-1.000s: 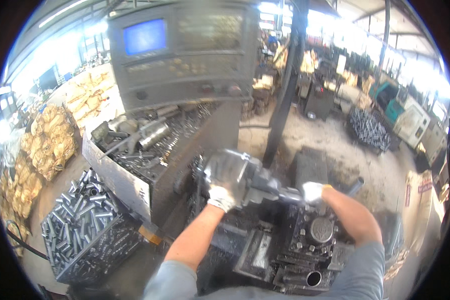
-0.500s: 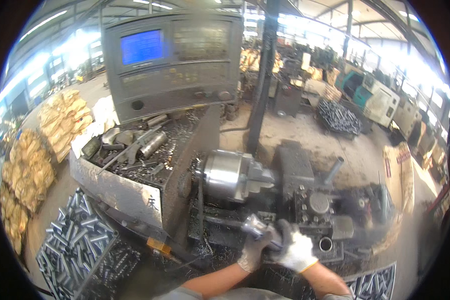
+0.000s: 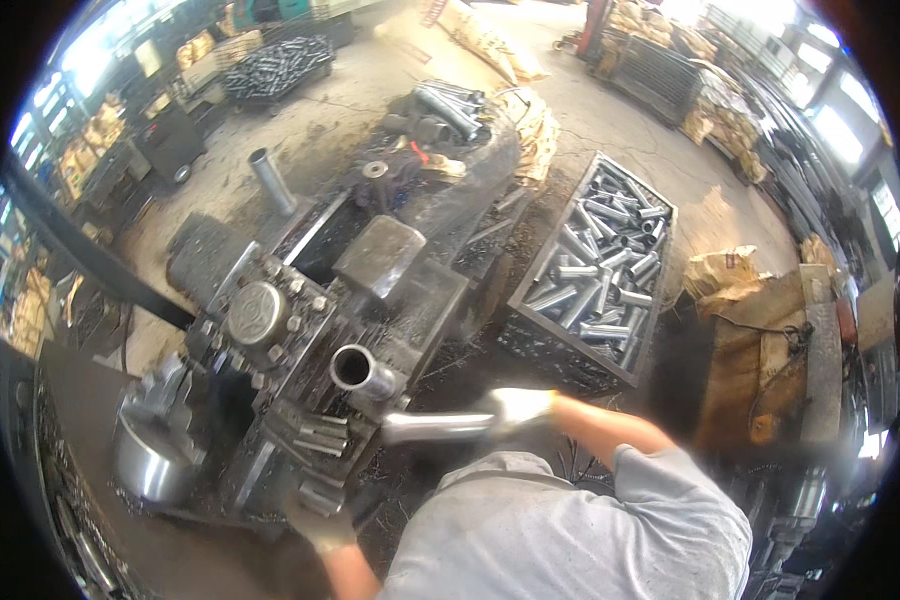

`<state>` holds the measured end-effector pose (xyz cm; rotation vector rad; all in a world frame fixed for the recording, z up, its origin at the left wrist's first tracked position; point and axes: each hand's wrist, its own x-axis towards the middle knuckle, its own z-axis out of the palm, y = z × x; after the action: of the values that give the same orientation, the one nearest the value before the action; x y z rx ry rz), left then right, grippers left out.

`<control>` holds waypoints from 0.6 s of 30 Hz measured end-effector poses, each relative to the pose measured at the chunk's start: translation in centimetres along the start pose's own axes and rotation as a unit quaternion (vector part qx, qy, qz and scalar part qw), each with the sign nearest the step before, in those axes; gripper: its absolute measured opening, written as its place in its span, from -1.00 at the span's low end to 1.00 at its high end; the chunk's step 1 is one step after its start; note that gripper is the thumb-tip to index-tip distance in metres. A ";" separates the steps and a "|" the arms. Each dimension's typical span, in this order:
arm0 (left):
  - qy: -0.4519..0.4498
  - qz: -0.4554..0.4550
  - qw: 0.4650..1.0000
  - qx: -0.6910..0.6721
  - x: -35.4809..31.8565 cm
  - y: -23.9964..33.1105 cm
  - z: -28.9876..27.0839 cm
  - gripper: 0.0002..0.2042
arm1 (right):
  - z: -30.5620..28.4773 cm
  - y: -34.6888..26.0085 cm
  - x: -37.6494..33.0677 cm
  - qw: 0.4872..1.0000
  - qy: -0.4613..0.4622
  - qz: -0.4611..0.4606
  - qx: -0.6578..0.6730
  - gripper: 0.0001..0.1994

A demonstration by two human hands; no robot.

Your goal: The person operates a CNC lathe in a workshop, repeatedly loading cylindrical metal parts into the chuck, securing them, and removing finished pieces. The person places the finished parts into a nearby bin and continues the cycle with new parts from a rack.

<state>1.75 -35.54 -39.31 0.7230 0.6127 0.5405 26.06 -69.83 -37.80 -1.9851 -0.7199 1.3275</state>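
My gloved right hand (image 3: 523, 408) is closed around one end of a shiny metal tube (image 3: 438, 428). That tube lies nearly level and points left, toward the lathe. My gloved left hand (image 3: 322, 524), lower left and smeared by motion, is closed on a short metal tube (image 3: 320, 494) by the lathe's front edge. Just above it, several metal pieces (image 3: 320, 432) lie on the carriage. An upright open tube (image 3: 354, 368) stands on the lathe near the right hand's tube. The jawed chuck (image 3: 155, 455) is at the left, holding nothing that I can make out.
A square tool post with a round cap (image 3: 258, 314) rises between chuck and upright tube. To the right stands a metal bin (image 3: 642, 372) full of cut tubes. More tubes (image 3: 450, 108) lie at the lathe's far end. A dark post (image 3: 90, 245) slants at the left.
The view has swung to the right, bringing the bin of tubes into full sight. My hands, close together before, are now apart, the right one holding a tube out to the side.
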 end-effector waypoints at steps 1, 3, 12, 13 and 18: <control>-0.054 0.071 0.987 0.135 0.0 0.4 -1.2 -0.63 | -0.3 3.0 -3.3 0.997 0.068 0.033 0.026 -0.53; -0.029 0.224 0.876 0.426 0.0 0.7 -2.9 -0.62 | -2.8 9.8 -7.7 0.946 0.168 0.178 0.214 -0.59; 0.018 0.083 0.933 0.349 -0.6 1.4 -1.7 -0.54 | -25.6 22.0 -10.5 0.672 0.692 0.263 -0.001 -0.44; 0.043 -0.002 0.982 0.182 -0.7 1.1 -1.4 -0.53 | -26.1 19.3 -9.5 0.651 0.712 0.262 -0.023 -0.46; -0.031 -0.051 0.989 0.133 -2.2 0.1 -1.4 -0.53 | -15.4 -0.6 -1.8 0.848 0.469 -0.200 -0.141 -0.46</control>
<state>-0.76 -36.28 -39.37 0.9517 0.6668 0.3439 39.77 -73.93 -31.88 -2.2005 -0.7739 -0.0721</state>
